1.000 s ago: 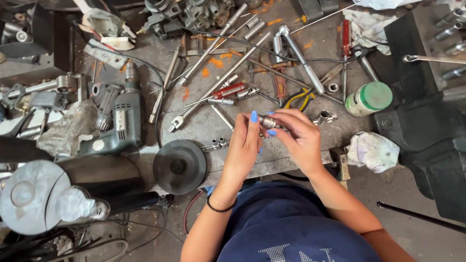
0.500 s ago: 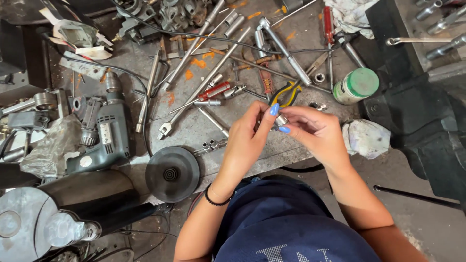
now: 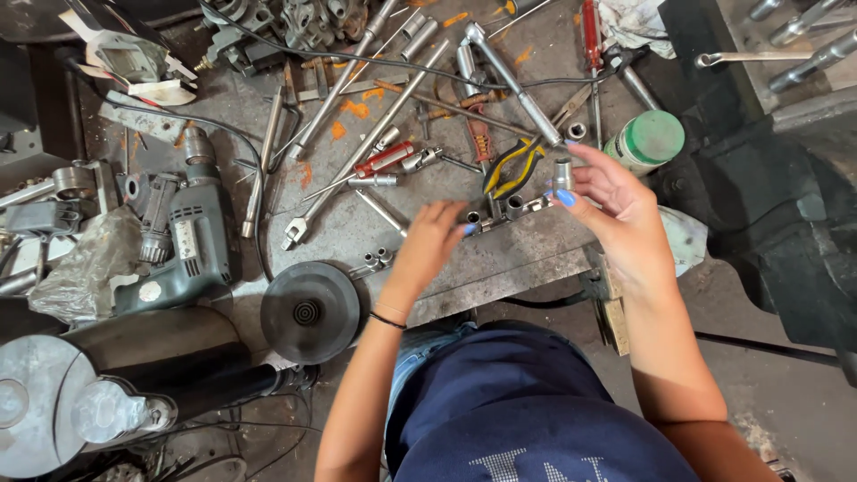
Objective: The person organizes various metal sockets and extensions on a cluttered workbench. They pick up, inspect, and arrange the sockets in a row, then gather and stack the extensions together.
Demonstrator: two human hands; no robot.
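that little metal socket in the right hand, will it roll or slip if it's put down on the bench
The socket is a short smooth steel cylinder, so it would probably roll if laid on its side. Stood on its flat end it should stay put. It looks rigid and likely heavy for its size; the right hand pinches it by fingertips.

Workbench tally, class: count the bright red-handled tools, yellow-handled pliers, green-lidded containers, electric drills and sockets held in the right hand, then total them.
Red-handled tools: 2
Yellow-handled pliers: 1
Green-lidded container: 1
Electric drill: 1
Socket in the right hand: 1
Total: 6
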